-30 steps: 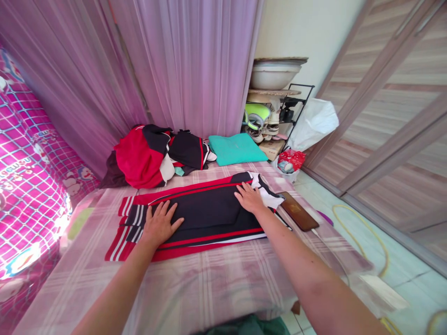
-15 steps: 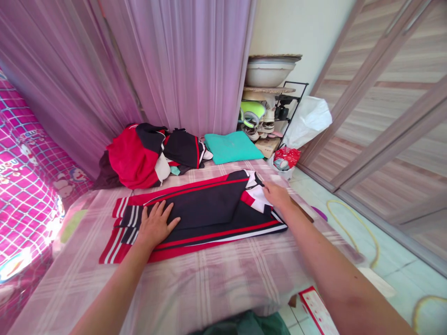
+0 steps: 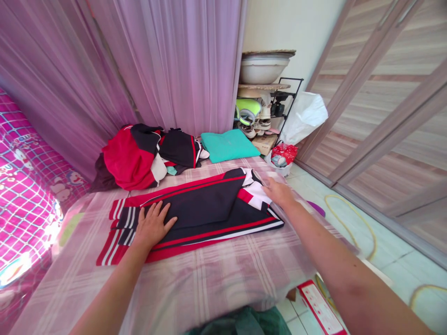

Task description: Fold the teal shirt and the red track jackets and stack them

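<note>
A stack of folded sportswear point(image 3: 199, 209), navy with red panels and white stripes, lies lengthwise on the bed. My left hand point(image 3: 152, 225) rests flat on its left part beside the striped cuffs, fingers spread. At the right end is a folded shirt section point(image 3: 257, 193) in white and red with a dark-edged collar. My right hand point(image 3: 279, 191) touches its outer edge, with thumb and forefinger apart; the other fingers are partly hidden beneath the hand.
Plaid bedding point(image 3: 216, 274) covers the bed. Behind lie a heap of red and navy clothes point(image 3: 129, 158) and a turquoise folded cloth point(image 3: 228, 145). A shoe rack point(image 3: 293, 102) stands beyond, near a wardrobe point(image 3: 363, 93). A red-and-white box point(image 3: 321, 307) sits below the bed's edge.
My right hand has slipped slightly off the collar toward the garment's outer edge, its fingers loosening. My left hand stays flat on the stack. The view has shifted slightly.
</note>
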